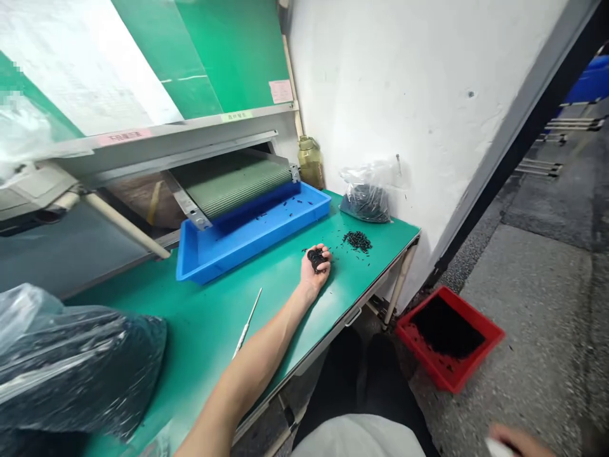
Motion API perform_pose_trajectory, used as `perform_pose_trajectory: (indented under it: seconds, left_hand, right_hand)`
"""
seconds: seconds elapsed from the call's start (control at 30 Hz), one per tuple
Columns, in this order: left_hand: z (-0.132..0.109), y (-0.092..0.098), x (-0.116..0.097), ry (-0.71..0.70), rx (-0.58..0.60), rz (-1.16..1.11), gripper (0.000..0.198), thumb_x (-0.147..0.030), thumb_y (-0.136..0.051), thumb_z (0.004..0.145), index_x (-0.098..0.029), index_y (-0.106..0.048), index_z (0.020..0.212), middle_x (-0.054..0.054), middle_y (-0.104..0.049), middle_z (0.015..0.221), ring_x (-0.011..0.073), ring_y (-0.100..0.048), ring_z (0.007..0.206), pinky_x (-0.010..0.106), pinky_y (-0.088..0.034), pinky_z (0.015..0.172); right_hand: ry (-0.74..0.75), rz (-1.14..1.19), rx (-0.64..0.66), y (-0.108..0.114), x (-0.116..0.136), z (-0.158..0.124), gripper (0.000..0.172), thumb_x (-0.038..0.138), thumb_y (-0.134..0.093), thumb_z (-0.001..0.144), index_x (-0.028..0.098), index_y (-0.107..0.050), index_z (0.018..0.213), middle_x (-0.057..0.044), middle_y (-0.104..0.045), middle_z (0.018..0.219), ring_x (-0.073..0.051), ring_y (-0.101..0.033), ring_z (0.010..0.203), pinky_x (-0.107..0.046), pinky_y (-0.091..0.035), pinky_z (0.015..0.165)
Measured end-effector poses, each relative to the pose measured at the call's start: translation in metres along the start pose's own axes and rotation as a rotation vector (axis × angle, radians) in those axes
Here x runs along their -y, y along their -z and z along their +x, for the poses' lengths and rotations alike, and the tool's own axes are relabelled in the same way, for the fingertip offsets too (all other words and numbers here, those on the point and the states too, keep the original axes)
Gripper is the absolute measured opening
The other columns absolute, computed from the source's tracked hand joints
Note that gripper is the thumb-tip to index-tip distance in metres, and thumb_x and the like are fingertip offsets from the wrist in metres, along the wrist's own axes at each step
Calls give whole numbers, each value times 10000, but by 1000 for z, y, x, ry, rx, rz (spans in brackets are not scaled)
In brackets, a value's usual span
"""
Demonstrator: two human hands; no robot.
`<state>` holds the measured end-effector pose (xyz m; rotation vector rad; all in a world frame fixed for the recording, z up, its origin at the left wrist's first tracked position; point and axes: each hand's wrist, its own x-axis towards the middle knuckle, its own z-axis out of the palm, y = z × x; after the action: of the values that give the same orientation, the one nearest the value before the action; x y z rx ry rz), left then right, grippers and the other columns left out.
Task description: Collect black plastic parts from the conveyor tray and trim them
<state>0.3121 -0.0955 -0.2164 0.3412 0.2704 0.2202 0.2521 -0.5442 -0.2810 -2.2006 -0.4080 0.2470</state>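
Cradling a clump of small black plastic pieces point(316, 256) in the left hand point(318, 268), palm up, fingers curled narrowly round them, back of the hand resting on the green-matted workbench point(214, 317), between the shallow blue plastic tray point(247, 241) and a loose heap of the same black pieces point(358, 241); likely to spill if tipped or opened, being only loosely cupped; could scatter over the bench edge and miss the red plastic floor bin point(450, 336), well apart below; could also knock the thin white-handled metal probe point(246, 330) lying just beside the forearm. Hard to make out the shape of any single piece, too small; right hand point(516, 439) cut off at the bottom edge, open or closed impossible to tell; contents of the crumpled clear plastic bag point(71, 362) at lower left dark and blurred behind the film.
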Motion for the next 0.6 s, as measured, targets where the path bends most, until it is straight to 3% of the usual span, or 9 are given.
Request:
perform_pose_trajectory:
  seconds: [0.1,0.13,0.27,0.4,0.53,0.6]
  left_hand:
    - [-2,1,3,-13,-8,9,210,-265,-455,952,-126,-553,827,4,-526,718,66,-519,551,112,-268,323]
    - [-3,1,4,-17,-11,13,195,-285,-493,945,-124,-562,860,-3,-536,730,64,-517,553,122,-311,350]
    - [-3,-1,5,-25,-17,30,210,-326,-556,925,-123,-586,974,-5,-579,788,68,-525,569,181,-445,461]
    - [1,-10,3,-19,-9,26,200,-317,-546,929,-121,-581,936,-11,-565,757,60,-510,545,159,-404,419]
    - [1,-16,2,2,-38,-8,240,-240,-440,948,-121,-548,769,4,-511,657,65,-499,503,115,-202,293]
    - [3,-14,3,17,-69,-37,227,-221,-438,928,-127,-555,757,13,-515,650,66,-498,497,110,-194,284]
  right_hand:
    - [67,75,142,-11,29,49,157,431,-651,780,279,-691,775,-21,-660,808,-220,-649,801,-288,-533,651]
    - [83,129,193,-17,45,64,175,415,-618,785,254,-685,798,-17,-663,785,-214,-640,776,-295,-529,679]
    - [140,364,106,-55,129,113,275,439,-536,826,202,-639,917,-3,-633,733,-154,-578,630,-233,-458,530]
    - [361,284,-63,-98,193,163,294,440,-482,850,188,-634,854,-24,-646,694,-160,-568,583,-259,-460,547]
    - [375,194,-120,-136,211,214,236,371,-450,823,186,-595,801,-97,-677,793,-227,-607,734,-345,-484,703]
    - [381,149,-103,-153,207,232,195,337,-453,819,194,-584,814,-120,-677,888,-247,-603,847,-372,-459,817]
